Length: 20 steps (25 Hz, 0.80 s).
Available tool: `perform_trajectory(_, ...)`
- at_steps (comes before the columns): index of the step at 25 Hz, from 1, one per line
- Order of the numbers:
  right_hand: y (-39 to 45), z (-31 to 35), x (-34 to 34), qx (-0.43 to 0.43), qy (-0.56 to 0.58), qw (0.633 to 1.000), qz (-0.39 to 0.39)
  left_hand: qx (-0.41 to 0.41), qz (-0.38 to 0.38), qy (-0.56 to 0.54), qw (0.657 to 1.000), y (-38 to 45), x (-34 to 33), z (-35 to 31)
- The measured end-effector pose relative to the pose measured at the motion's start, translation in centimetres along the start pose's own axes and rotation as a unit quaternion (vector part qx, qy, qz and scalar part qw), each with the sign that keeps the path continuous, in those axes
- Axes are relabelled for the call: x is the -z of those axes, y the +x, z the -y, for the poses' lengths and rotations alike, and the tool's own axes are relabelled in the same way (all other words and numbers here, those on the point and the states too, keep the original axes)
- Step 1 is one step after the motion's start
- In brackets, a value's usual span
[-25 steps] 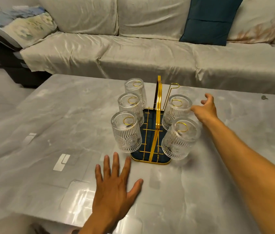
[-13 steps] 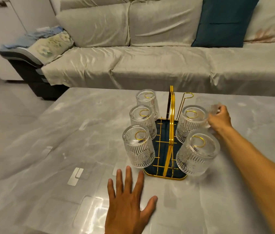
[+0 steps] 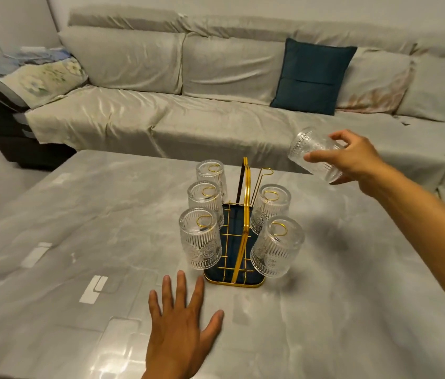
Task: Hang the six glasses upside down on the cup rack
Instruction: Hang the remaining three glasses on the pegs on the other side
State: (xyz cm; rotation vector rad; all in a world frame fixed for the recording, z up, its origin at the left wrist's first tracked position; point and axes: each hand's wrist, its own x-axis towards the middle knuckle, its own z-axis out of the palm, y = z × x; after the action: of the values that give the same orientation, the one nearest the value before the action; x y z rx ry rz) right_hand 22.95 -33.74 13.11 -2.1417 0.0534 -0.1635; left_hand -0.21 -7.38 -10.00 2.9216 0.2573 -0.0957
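Observation:
A gold wire cup rack [image 3: 246, 203] with a dark blue base stands mid-table. Three ribbed glasses hang upside down on its left side: near [image 3: 200, 243], middle [image 3: 205, 199], far [image 3: 210, 173]. On its right side hang two: near [image 3: 277, 251] and middle [image 3: 270, 207]. The far right peg [image 3: 263, 172] is bare. My right hand [image 3: 352, 160] holds a sixth ribbed glass [image 3: 311, 153] tilted in the air, up and to the right of that peg. My left hand [image 3: 180, 326] lies flat on the table before the rack, fingers spread.
The grey marble table [image 3: 79, 214] extends to all sides of the rack. Behind it runs a covered grey sofa [image 3: 188, 119] with a dark teal cushion [image 3: 311, 75]. Folded cloths [image 3: 43, 75] lie on the sofa's left arm.
My right hand closed on the glass that stood behind the rack's right side and lifted it up and to the right. The view tilted upward. My left hand stayed flat.

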Motion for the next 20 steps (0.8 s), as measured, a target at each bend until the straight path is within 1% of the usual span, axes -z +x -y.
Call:
perform_trajectory(2,0.0,1.4,-0.4,0.006,-0.034,0.999,0.000,-0.004,0.010,-0.003,1.000,-0.1,0.1,-0.1)
perform_trajectory(6,0.8,2.9,-2.1,0.028,-0.066,0.997,-0.017,0.002,0.024,0.000,1.000,0.0,0.4,-0.2)
perform_trajectory(9,1.3,3.0,-3.1,0.044,-0.066,0.997,-0.015,0.002,0.037,0.010,0.999,0.3,0.1,-0.1)
perform_trajectory(11,1.5,2.8,-3.9,0.063,-0.073,0.995,-0.016,0.007,0.032,0.005,0.999,0.6,0.0,-0.1)
perform_trajectory(14,1.6,2.6,-5.2,0.097,-0.115,0.989,-0.011,0.003,0.031,0.009,0.999,0.9,-0.5,0.1)
perform_trajectory(18,1.5,1.9,-6.7,0.121,-0.170,0.978,-0.008,-0.008,-0.017,0.009,1.000,0.6,-0.3,-0.1)
perform_trajectory(19,1.5,1.6,-7.0,0.120,-0.177,0.977,-0.007,-0.008,0.006,-0.018,1.000,0.4,0.4,-0.4)
perform_trajectory(20,1.5,1.4,-7.4,0.115,-0.178,0.977,-0.005,-0.009,0.005,-0.032,0.999,0.4,0.7,-0.6)
